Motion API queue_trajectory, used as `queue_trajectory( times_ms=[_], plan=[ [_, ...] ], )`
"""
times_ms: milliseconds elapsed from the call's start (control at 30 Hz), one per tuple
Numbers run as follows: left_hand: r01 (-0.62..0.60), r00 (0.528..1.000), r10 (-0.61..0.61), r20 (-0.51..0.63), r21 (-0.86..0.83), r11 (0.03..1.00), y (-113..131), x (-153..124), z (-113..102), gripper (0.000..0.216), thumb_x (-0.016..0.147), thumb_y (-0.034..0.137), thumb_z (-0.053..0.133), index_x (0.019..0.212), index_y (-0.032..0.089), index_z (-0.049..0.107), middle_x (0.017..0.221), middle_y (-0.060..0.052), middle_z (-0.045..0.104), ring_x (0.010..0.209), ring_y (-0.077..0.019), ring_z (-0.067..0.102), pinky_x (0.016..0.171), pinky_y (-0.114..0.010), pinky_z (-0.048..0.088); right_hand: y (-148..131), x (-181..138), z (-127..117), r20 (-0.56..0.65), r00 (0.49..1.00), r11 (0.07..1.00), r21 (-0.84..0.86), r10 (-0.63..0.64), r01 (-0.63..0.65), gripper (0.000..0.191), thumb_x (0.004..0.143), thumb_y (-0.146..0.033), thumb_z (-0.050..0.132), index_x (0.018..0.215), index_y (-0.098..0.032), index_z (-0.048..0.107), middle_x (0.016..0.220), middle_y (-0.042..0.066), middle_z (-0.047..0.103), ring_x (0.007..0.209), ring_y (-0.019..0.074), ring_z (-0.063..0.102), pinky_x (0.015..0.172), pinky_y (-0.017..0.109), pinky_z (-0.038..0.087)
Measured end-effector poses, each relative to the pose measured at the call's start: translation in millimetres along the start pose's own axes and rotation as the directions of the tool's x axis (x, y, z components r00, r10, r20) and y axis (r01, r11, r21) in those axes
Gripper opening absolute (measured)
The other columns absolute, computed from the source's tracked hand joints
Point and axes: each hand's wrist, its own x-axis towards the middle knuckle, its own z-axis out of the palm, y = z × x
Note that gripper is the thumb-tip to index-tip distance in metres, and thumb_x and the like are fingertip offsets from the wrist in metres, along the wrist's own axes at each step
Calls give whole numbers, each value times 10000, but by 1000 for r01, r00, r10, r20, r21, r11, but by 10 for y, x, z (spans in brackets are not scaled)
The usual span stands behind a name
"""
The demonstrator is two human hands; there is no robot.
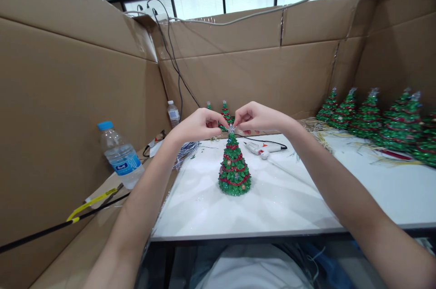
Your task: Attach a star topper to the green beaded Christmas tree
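Small green tree [235, 171] stands upright on white table [194, 216], at centre of frame, with red garland around it. On its tip, clear star [231, 129] — left hand [200, 125] has fingertips at its left side, right hand [261, 118] at its right side. Fingers are bent close together; whether they pinch star, cannot tell. Glue gun [269, 148] lies just right of centre. Bottle [122, 158] stands at left of frame.
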Motion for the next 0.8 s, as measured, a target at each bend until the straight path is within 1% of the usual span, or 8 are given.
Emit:
queue_trajectory(
  times_ms=[200,267,367,467,633,700,800],
  plan=[
    [17,1000,-17,4,0,1000,-1,0,-1,281,688,190,560,884,106,744,532,28,515,491,-66,392,460,-183,324,-3,-6,5,-6,1000,1000,-12,-8,8,105,696,-141,570,767,-160,644,578,-22,595,470,74,484,428,193,388],
    [18,1000,-18,5,-1,1000,3,-1,1,282,685,189,560,881,105,745,530,29,509,491,-66,390,456,-181,318,-16,-19,-15,3,1000,999,-32,-7,7,134,699,-155,570,794,-159,664,591,-22,598,489,80,496,438,195,388],
    [14,1000,-14,5,-1,1000,6,-4,5,292,680,181,554,885,104,748,535,29,503,493,-64,385,452,-178,311,-55,-67,-79,29,1000,995,-98,-1,4,210,707,-176,581,867,-162,716,601,-26,600,518,81,503,475,199,391],
    [11,1000,-11,12,-7,1000,-1,-6,5,307,673,169,545,894,103,748,546,27,508,494,-63,380,451,-176,309,-108,-142,-163,37,999,987,-158,8,-2,236,728,-205,595,912,-171,739,604,-25,601,534,83,512,493,203,386],
    [22,1000,-22,9,4,1000,-10,-8,0,317,671,168,541,899,97,749,546,26,496,484,-60,359,435,-178,288,-166,-262,-269,79,996,985,-170,49,-35,237,762,-241,609,960,-186,728,648,-15,626,509,71,489,473,212,341],
    [27,1000,-27,7,2,1000,-11,-8,-1,319,671,166,540,900,95,749,537,31,476,478,-58,350,429,-178,280,-168,-290,-298,63,997,982,-186,54,-41,232,764,-249,620,962,-194,727,645,-17,621,503,71,478,478,222,332],
    [25,1000,-25,10,-10,1000,-17,-7,0,312,672,169,543,895,95,748,542,30,480,475,-56,353,428,-177,282,-154,-299,-324,-6,998,971,-233,56,-56,211,761,-255,635,941,-193,727,626,-17,606,503,76,469,498,236,330]
  ],
)
